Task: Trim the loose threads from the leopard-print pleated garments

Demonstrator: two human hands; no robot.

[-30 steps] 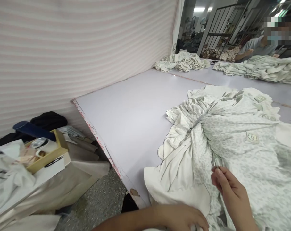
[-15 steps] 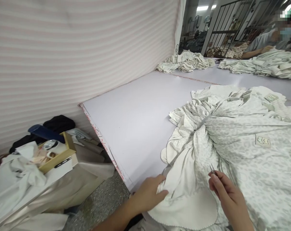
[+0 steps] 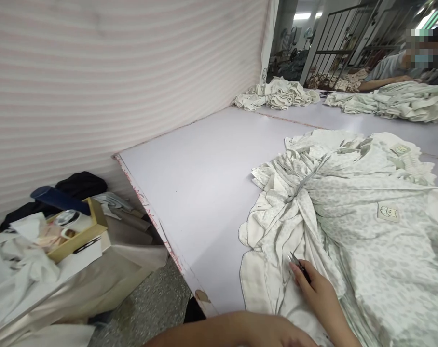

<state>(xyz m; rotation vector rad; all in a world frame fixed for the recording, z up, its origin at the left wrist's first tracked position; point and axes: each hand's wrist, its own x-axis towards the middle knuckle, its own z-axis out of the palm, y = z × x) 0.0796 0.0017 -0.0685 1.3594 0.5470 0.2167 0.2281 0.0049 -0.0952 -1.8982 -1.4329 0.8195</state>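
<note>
Garments point(image 3: 352, 241) on the worktop point(image 3: 190, 197): soft matt cloth, heavily creased. Worktop smooth, low sheen, glare toward its far end; near edge rough, worn. Snips point(image 3: 298, 264) over the worktop: shiny metal tips, dark body, material unclear. Curtain point(image 3: 125, 62) along the worktop's left side: matt rippled sheet, fabric-looking. Left of the worktop: box point(image 3: 100, 219), matt, cardboard-like; sheeting point(image 3: 132, 258), smooth, faint sheen. Floor point(image 3: 157, 289) below the worktop: hard, speckled, stone-like. Gate point(image 3: 335, 51) beyond the worktop: dark metal bars.
</note>
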